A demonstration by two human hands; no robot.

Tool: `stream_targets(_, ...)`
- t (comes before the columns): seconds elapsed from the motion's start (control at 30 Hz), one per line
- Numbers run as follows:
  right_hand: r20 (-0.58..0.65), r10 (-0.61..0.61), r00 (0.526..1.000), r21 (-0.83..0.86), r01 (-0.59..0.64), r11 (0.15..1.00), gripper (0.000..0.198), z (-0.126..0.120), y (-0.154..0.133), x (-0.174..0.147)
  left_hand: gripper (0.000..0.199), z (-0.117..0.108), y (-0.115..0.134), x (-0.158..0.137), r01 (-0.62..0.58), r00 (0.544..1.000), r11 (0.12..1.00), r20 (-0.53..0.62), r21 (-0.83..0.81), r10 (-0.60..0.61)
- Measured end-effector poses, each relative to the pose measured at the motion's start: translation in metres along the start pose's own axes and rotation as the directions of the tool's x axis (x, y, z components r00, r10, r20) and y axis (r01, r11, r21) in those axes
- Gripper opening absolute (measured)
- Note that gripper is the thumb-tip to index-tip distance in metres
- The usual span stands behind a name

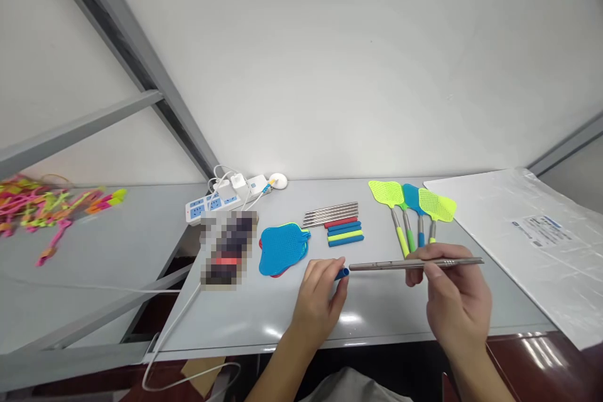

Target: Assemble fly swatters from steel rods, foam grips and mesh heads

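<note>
Work appears partway through: four fly swatters (412, 199), each with head, metal shaft and coloured grip, lie fitted together at the right of the table (377, 309), while one handle is in hand and not yet joined. The left hand (320, 295) has its thumb and fingers closed around a blue grip sleeve (340, 274), its open end facing right. The right hand (455, 298) pinches a telescopic metal rod (381, 265) held nearly level, its tip just beside that opening; whether they touch I cannot tell. Left over are a row of loose rods (331, 213), five loose grips (345, 234) in red, blue and yellow, and a stack of swatter heads (283, 251), blue uppermost.
</note>
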State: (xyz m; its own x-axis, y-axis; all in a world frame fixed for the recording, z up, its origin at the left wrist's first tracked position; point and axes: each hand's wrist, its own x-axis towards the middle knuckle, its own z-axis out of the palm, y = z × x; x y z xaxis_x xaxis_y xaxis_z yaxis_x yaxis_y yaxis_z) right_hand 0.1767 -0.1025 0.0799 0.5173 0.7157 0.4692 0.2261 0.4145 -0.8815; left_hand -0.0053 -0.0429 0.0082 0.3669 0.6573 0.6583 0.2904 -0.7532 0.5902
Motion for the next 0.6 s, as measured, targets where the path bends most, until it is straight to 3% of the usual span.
stream_targets(0.33, 0.309, -0.024, 0.951, -0.060, 0.045, 0.997, 0.008, 0.003, 0.016, 0.012, 0.056, 0.001, -0.005, -0.001, 0.046, 0.998, 0.997, -0.032, -0.056, -0.048)
stream_targets(0.6, 0.385, -0.106, 0.917, -0.088, 0.150, 0.985, 0.012, 0.013, 0.008, 0.021, 0.054, 0.001, -0.004, -0.001, 0.054, 0.998, 0.996, -0.029, -0.075, -0.057)
